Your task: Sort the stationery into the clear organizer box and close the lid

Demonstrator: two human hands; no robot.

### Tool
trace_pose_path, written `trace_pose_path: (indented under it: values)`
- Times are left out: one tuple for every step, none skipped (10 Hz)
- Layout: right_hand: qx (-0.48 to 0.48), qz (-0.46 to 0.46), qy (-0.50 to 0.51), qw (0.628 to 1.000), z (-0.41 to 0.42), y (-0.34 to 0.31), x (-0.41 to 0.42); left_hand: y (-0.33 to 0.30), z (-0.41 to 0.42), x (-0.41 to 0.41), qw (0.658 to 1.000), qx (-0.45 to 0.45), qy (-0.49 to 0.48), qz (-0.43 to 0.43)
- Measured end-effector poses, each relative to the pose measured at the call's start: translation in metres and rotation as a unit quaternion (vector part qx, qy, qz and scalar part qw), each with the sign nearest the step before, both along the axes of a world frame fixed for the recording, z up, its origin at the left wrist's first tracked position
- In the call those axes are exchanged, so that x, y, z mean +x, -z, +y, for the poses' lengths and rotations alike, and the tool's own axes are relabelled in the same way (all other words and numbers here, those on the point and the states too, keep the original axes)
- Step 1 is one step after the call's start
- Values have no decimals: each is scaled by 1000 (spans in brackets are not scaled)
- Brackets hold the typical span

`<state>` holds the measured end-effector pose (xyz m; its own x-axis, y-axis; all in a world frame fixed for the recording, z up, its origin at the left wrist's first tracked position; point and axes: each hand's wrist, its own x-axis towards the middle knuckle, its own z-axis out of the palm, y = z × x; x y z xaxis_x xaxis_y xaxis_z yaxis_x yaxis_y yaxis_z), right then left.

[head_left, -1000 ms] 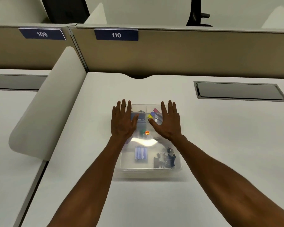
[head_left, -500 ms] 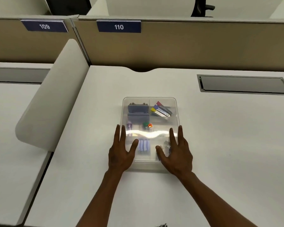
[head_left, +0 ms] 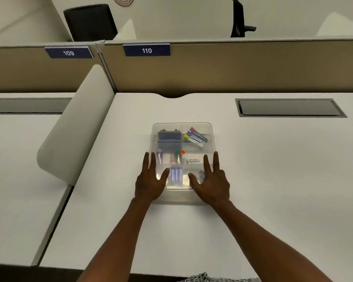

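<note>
The clear organizer box lies on the white desk with its clear lid on top. Through the lid I see grey staplers, coloured-capped markers, green and red pins and blue strips, each in its own compartment. My left hand lies flat on the lid's near left corner, fingers spread. My right hand lies flat on the near right corner, fingers spread too. Neither hand holds anything. The hands hide the box's near corners.
A white curved divider rises at the desk's left edge. A beige partition with a "110" label closes the far side. A grey cable hatch is set into the desk at the right.
Both hands slid from the far half of the lid to its near corners, and they now sit a little wider apart. The box has stayed in place.
</note>
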<state>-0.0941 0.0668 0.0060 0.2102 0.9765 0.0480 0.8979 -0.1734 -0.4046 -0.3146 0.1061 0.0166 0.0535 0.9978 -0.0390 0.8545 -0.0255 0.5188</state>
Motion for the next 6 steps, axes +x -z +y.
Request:
trace_pose_path:
  values:
    - [-41, 7, -24, 999, -2, -12, 3, -10, -2, 4, 995, -11, 8, 94]
    - [-74, 21, -53, 996, -3, -20, 7, -19, -3, 8, 984, -12, 33, 177]
    - [-85, 14, -98, 991, -12, -34, 19, -40, -7, 14, 969, -10, 67, 237]
    - [-73, -6, -104, 992, -25, -40, 29, -53, -19, 17, 970, -7, 72, 233]
    - [-52, -30, -99, 993, -32, -56, 41, -70, -35, 16, 971, 22, 70, 226]
    - [-34, -45, -106, 993, -33, -77, 44, -87, -41, 16, 966, 47, 83, 240]
